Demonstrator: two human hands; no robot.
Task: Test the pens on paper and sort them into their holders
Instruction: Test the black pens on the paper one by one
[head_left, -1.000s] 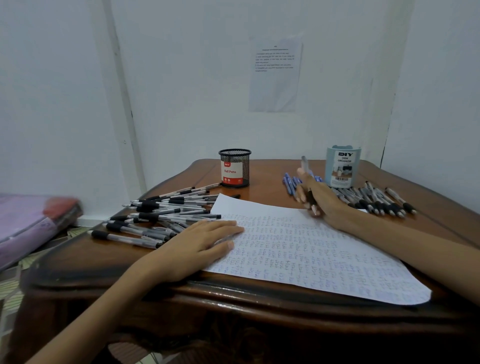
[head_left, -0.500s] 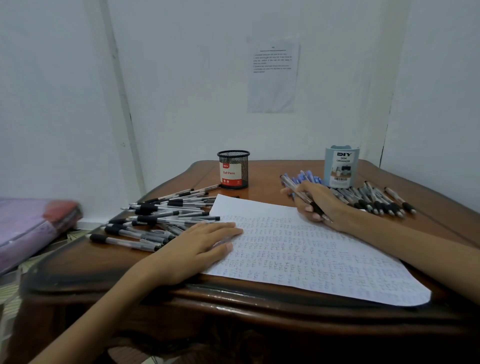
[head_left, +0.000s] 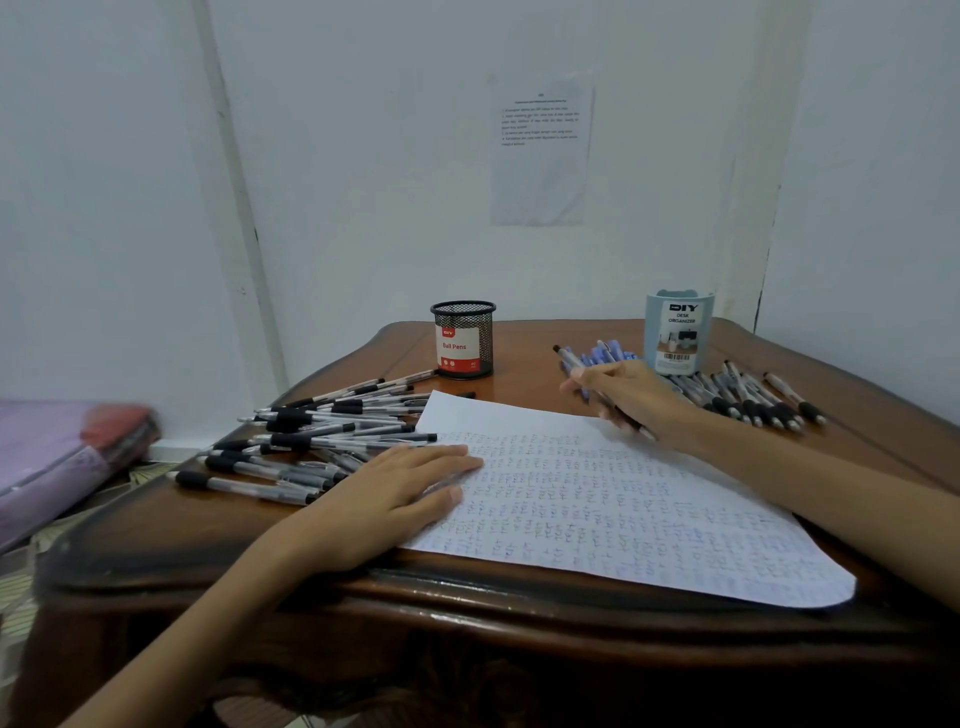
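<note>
Right hand (head_left: 631, 395) around clear, black-gripped pen (head_left: 567, 357)

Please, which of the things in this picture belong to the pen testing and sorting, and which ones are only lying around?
For the job: written-on paper, under the left hand; pen gripped in the right hand; black-pen pile; blue pens; right-side pens; mesh holder; blue organizer.
Lying about: printed sheet on the wall; purple bundle at far left.
</note>
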